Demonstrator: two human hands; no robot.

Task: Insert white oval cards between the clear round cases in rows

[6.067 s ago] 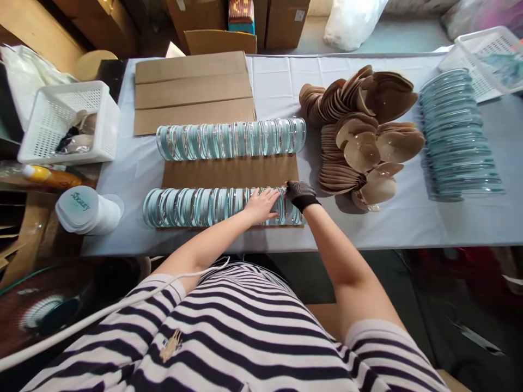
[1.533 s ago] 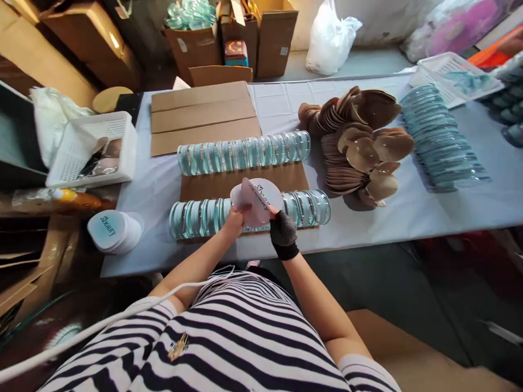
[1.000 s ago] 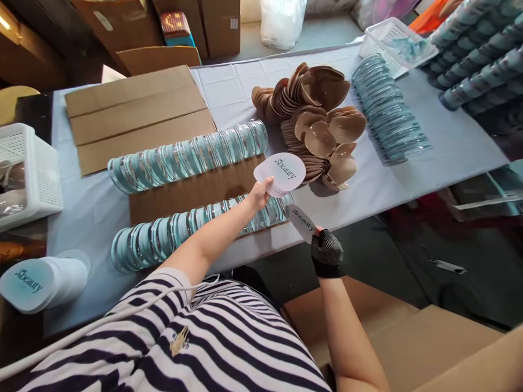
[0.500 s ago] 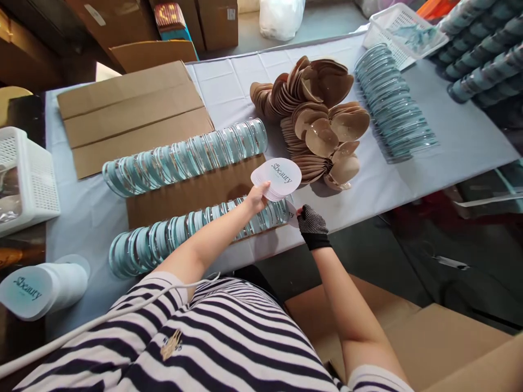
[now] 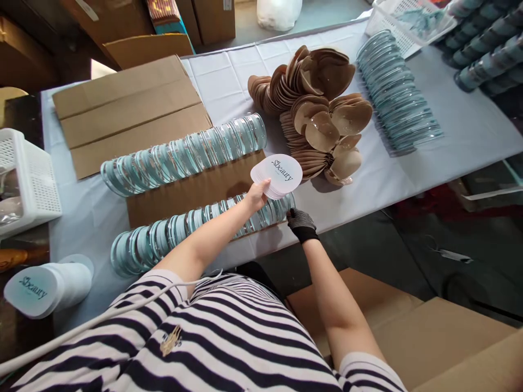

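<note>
My left hand (image 5: pixel 258 196) is closed on a stack of pale rounded cards (image 5: pixel 281 173) printed with "beauty", held above the right end of the near row of clear and pale-blue containers (image 5: pixel 196 223). At that end, my right hand (image 5: pixel 301 224), in a dark dotted fingerless glove, has its fingers curled against the last container. Whatever lies in those fingers is hidden. A second row of the same containers (image 5: pixel 183 155) runs behind, with a flat cardboard strip (image 5: pixel 175 201) between the rows.
Brown nested shell-shaped pads (image 5: pixel 314 114) stand beyond my hands. Another row of containers (image 5: pixel 398 92) and a white basket (image 5: pixel 402 32) are at the right. More printed cards (image 5: pixel 44 288) stand stacked at the left, near a white crate (image 5: pixel 38 182). Flattened cardboard (image 5: pixel 131 114) covers the back left.
My right hand has moved left against the end of the near row. The single card it pinched before no longer shows. My left hand keeps its stack almost in place.
</note>
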